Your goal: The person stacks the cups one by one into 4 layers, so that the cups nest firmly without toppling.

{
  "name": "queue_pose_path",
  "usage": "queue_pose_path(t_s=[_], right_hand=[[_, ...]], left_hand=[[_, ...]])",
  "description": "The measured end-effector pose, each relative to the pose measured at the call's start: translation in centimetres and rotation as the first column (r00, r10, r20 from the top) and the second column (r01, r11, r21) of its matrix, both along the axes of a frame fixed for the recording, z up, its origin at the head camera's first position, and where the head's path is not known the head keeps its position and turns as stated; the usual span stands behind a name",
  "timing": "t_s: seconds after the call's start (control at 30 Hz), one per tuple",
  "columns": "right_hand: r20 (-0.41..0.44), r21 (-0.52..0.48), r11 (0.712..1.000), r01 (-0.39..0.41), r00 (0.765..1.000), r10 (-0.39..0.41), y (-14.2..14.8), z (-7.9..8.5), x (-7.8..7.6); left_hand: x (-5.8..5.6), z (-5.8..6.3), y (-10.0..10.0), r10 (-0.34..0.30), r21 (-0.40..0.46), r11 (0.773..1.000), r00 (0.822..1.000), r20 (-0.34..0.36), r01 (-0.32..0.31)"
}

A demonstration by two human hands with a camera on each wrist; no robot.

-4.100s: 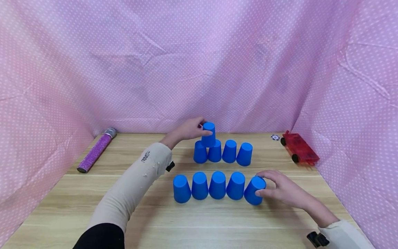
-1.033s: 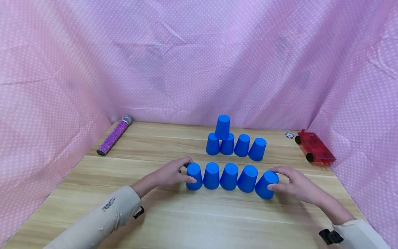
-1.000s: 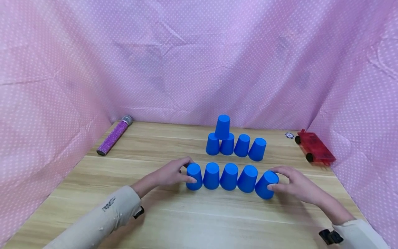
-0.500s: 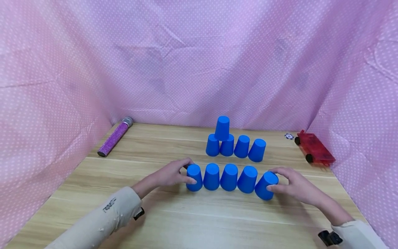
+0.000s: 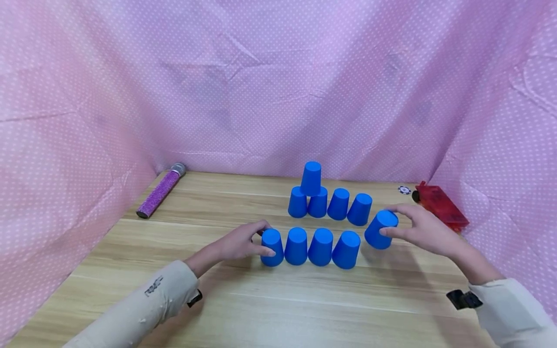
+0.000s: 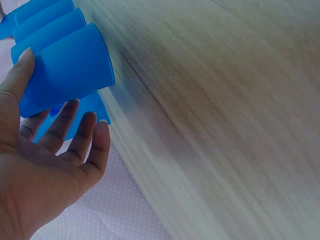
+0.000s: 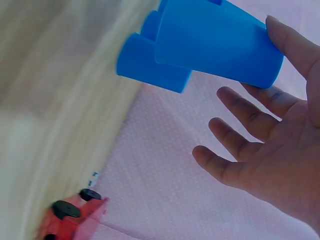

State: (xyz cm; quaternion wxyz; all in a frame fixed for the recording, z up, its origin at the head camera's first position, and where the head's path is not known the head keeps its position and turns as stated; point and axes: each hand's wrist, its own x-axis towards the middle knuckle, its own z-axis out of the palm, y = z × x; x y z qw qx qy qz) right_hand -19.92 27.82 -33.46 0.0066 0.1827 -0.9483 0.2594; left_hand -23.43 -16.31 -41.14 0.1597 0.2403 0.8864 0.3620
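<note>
Blue cups stand upside down in two rows on the wooden table. My left hand pinches the leftmost front-row cup between thumb and fingers; that cup stands in line with its neighbours. In my right hand a blue cup is pinched near its closed end, lifted and slightly tilted, right of both rows. The right wrist view shows thumb and index finger on this cup, the other fingers spread. In the back row, one cup sits atop the two left cups, beside two more cups.
A purple glittery microphone lies at the table's left. At the right edge are a red toy car, partly behind my right hand, and a poker chip. Pink dotted cloth walls the table's back and sides.
Earlier, my left hand set a cup atop the back row, then took hold of the leftmost front cup. My right hand has just lifted the rightmost front cup and moved it away toward the back.
</note>
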Motion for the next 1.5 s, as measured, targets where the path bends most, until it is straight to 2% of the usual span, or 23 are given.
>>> queue_pose_path(t_s=[0.2,0.5,0.7,0.97,1.5], right_hand=[[-0.009,0.010,1.000,0.025,1.000,-0.025,-0.4,1.5,-1.6],[0.012,0.021,0.998,0.054,0.998,-0.054,-1.3,2.9,-4.2],[0.021,0.054,0.996,0.074,0.997,-0.076,-1.7,3.1,-6.1],[0.080,0.088,0.988,0.124,0.988,-0.131,-2.5,3.0,-8.4],[0.114,0.059,0.989,0.133,0.984,-0.139,-3.3,3.6,-10.3]], left_hand=[[0.0,-0.1,-0.1,-0.009,0.009,1.000,1.000,0.015,0.008],[0.0,-0.2,-0.1,-0.032,0.010,0.999,0.999,0.014,0.032],[0.1,-0.1,0.0,-0.034,0.007,0.999,0.999,0.012,0.034],[0.1,-0.1,-0.1,-0.038,0.006,0.999,0.999,0.014,0.038],[0.2,0.3,0.0,-0.038,-0.010,0.999,0.999,-0.007,0.038]])
